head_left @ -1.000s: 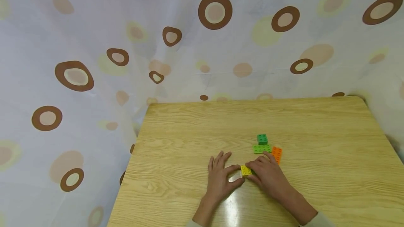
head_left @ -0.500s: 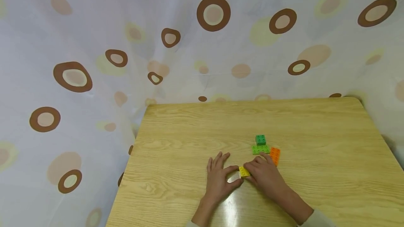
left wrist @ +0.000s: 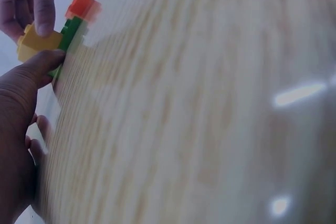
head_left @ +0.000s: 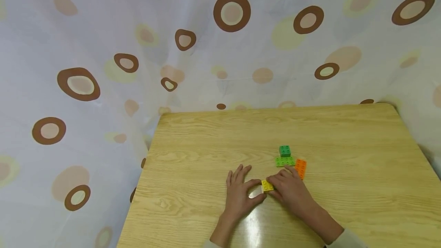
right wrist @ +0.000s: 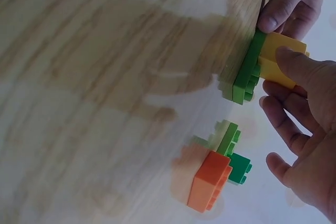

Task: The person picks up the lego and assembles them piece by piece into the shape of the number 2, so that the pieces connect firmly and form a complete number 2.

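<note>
Head view: nearest are pale sleeves (head_left: 345, 239), then the two hands, low over the wooden surface (head_left: 193, 152). The left hand (head_left: 237, 200) grips one end of a green base (right wrist: 247, 72) between thumb and forefinger, its other fingers spread. The right hand (head_left: 291, 193) pinches a yellow brick (head_left: 265, 186), thumb against fingers. The yellow brick sits on the end of the base by the left hand, leaving studs bare at the other end, as the right wrist view shows; whether it is pressed fully down I cannot tell. Beyond the right hand an orange brick (head_left: 301, 168) lies studs up. Just beside its far left corner is a lime brick (head_left: 285, 161), and just behind that a dark green brick (head_left: 285, 150). Past the far edge hangs a pale sheet (head_left: 203, 60) with brown rings.
</note>
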{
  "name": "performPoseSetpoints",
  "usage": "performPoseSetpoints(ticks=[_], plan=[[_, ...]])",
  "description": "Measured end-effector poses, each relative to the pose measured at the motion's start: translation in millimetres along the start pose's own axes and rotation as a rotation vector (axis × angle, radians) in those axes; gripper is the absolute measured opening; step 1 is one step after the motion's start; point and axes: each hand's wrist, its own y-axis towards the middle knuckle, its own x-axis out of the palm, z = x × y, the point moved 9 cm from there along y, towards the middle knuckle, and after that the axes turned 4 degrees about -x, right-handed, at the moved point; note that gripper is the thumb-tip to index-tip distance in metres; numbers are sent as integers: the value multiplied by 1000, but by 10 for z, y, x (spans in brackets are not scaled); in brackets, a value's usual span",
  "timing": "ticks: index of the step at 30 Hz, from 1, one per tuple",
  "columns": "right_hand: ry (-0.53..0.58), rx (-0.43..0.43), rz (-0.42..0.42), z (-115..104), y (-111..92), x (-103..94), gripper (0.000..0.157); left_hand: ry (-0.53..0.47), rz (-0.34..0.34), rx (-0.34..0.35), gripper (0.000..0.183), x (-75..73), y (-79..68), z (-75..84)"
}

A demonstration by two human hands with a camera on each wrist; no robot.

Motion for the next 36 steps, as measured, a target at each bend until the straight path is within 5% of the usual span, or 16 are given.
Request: performPoseSetpoints(ticks=[22, 27, 36], plan=[[145, 86, 34, 171, -80, 32, 51, 13, -2, 3, 39, 20, 30, 5], [196, 157, 7, 409, -103, 26, 55, 14, 7, 16, 38, 16, 30, 13], [163, 275, 122, 890, -175, -89, 36, 11, -29, -23, 39, 30, 11, -10]])
